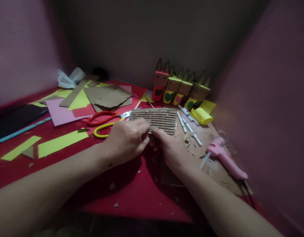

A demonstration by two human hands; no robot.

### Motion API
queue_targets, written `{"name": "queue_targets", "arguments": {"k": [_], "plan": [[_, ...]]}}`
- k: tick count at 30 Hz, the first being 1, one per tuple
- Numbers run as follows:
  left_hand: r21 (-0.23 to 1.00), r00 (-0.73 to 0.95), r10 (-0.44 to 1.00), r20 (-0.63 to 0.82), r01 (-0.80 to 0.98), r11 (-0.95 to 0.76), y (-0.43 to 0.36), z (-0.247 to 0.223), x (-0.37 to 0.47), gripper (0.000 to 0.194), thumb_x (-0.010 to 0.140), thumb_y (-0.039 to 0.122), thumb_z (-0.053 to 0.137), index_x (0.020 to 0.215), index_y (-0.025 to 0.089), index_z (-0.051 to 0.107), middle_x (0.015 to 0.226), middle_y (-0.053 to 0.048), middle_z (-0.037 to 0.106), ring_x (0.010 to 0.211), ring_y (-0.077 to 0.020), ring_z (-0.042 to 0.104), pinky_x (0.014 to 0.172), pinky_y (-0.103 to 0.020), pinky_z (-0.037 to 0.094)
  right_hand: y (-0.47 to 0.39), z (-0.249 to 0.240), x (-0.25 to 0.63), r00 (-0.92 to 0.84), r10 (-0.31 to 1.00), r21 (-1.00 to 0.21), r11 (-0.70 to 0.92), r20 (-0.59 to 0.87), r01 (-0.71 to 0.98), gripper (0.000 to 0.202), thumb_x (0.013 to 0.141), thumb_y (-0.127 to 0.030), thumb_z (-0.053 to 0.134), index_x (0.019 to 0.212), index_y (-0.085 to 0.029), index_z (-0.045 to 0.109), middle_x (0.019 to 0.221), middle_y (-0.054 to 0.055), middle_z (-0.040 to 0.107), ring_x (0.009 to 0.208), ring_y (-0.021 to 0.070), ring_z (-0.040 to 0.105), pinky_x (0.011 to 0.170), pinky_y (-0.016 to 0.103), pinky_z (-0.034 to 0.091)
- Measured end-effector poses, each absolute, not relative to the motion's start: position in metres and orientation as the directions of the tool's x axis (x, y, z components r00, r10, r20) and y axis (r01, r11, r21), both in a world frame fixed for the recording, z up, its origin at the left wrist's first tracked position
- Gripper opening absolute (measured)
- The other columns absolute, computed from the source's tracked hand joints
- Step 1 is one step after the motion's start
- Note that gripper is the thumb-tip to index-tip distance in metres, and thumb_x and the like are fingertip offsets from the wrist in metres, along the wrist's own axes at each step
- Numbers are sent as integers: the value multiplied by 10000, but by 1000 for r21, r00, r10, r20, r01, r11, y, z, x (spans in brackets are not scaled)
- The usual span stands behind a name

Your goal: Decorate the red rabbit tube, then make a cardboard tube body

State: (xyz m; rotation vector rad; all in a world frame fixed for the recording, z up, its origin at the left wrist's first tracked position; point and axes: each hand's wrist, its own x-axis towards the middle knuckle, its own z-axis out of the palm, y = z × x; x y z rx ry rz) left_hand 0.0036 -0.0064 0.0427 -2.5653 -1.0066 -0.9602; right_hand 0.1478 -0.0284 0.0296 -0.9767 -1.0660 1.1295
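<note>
With the left hand (127, 140) and right hand (170, 148) both pinched on the near edge of the corrugated cardboard piece (155, 120) at table centre, right of the scissors (105, 121), peel evenly, keeping the flutes uncrushed.

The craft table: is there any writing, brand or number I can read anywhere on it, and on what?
No readable text anywhere.
Markers: any print on the barrels is too small and blurred to read.
Pink glue gun: no label visible.
Paper animal figures: only heart shapes, no words.
Corrugated cardboard at the hands: blank.
</note>
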Motion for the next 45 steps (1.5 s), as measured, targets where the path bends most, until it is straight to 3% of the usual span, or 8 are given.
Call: {"name": "queue_targets", "arguments": {"k": [4, 14, 20, 27, 29, 35, 41, 45], "plan": [[298, 410, 663, 627, 659, -690, -5, 45, 2, 171, 755, 184, 544, 588, 183, 508, 566, 25, 550, 514, -104, 480, 497, -228, 349, -25, 27, 147, 63, 998, -964, 46, 31, -260, 76, 698, -212, 616, 629, -183, 604, 537, -38, 615, 437, 90, 515, 386, 188, 398], [467, 299, 783, 546, 668, -580, 5, 58, -7, 131, 791, 174, 521, 691, 176, 607, 570, 24, 588, 488, -108, 490, 519, -243, 378, -17, 33, 152, 28, 979, -878, -170, -204, -446, 87, 625, -245, 603, 643, -161, 605, 515, 16, 663, 423, 95, 544, 383, 177, 383], [318, 461, 641, 613, 600, -735, 7, 57, -8, 201, 875, 236, 517, 764, 154, 662, 723, -29, 640, 620, -127, 565, 577, -238, 407, -16, 31, 154, 12, 975, -868, -190, -220, -458, 107, 615, -261, 617, 639, -157, 609, 526, 15, 666, 426, 90, 544, 385, 173, 381], [-3, 604, 492, 627, 633, -774, 12, 38, -8, 202, 889, 209, 473, 761, 133, 610, 748, -61, 620, 615, -150, 552, 538, -259, 380, -18, 28, 152, 16, 982, -897, -166, -189, -409, 135, 617, -279, 644, 607, -144, 648, 530, 19, 667, 446, 95, 542, 398, 183, 373], [57, 572, 535, 622, 648, -759, 11, 40, -7, 182, 865, 201, 480, 753, 135, 606, 728, -53, 619, 597, -145, 538, 541, -259, 377, -18, 27, 152, -6, 988, -911, -147, -157, -385, 149, 632, -282, 649, 633, -136, 676, 544, 18, 666, 465, 96, 546, 415, 186, 379], [502, 428, 819, 382, 648, -573, 7, 57, -4, 188, 841, 304, 542, 778, 152, 632, 749, -37, 660, 670, -152, 589, 609, -249, 420, -19, 25, 153, -48, 993, -921, -118, -108, -370, 158, 668, -295, 658, 658, -140, 686, 571, 1, 645, 499, 98, 538, 455, 201, 386], [528, 438, 840, 320, 654, -542, 11, 55, -6, 181, 800, 335, 585, 751, 163, 612, 707, -11, 643, 638, -143, 579, 593, -245, 409, -20, 21, 152, 17, 991, -937, 134, 136, -322, 49, 713, -216, 671, 750, -189, 652, 642, -33, 644, 538, 121, 563, 485, 233, 425], [444, 480, 805, 349, 671, -593, 16, 50, -9, 110, 783, 273, 592, 740, 171, 591, 682, 10, 615, 589, -118, 546, 562, -226, 388, -22, 24, 152, 33, 973, -942, 230, 229, -245, 133, 740, -172, 665, 859, -222, 630, 658, -58, 652, 536, 108, 556, 507, 223, 444]]}}
